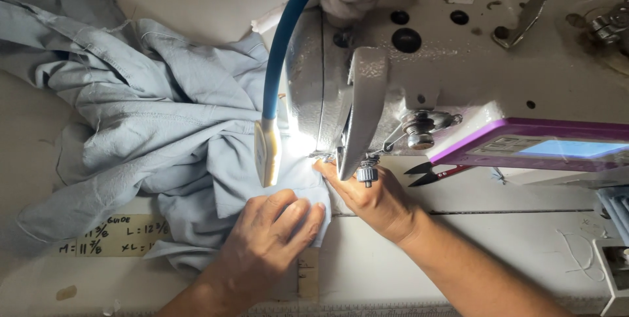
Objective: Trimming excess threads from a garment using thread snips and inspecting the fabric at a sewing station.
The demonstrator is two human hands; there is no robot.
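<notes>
1. A rumpled pale blue woven garment (151,127) is spread over the left half of a cream-coloured worktop (498,238). One corner of it is fed under the head of a grey-white industrial sewing machine (458,55), where the needle area is lit brightly.
2. The left hand (268,238) is laid flat, fingers spread, palm down on the near corner of the cloth, pressing it to the worktop; nothing is gripped.
3. The right hand (367,196) is stretched forward with fingers extended, the fingertips resting on the cloth edge just beside the presser foot; it is open, not closed around anything.
4. As far as can be judged, sewing is under way at this corner: only a small part of the cloth lies at the needle, and most of the garment is bunched to the left and behind. How much seam is finished cannot be told, as the stitch line is hidden by glare.
5. A small white lamp on a blue flexible neck (278,68) hangs just left of the needle, close above the cloth.
6. Black-bladed thread snips with red handles (432,174) lie right of the right hand, below a purple-edged control panel (544,143).
7. A yellowish tape strip with handwritten marks (111,237) is partly covered by the cloth.
8. Bare worktop lies to the right and near edge; the left is crowded.
</notes>
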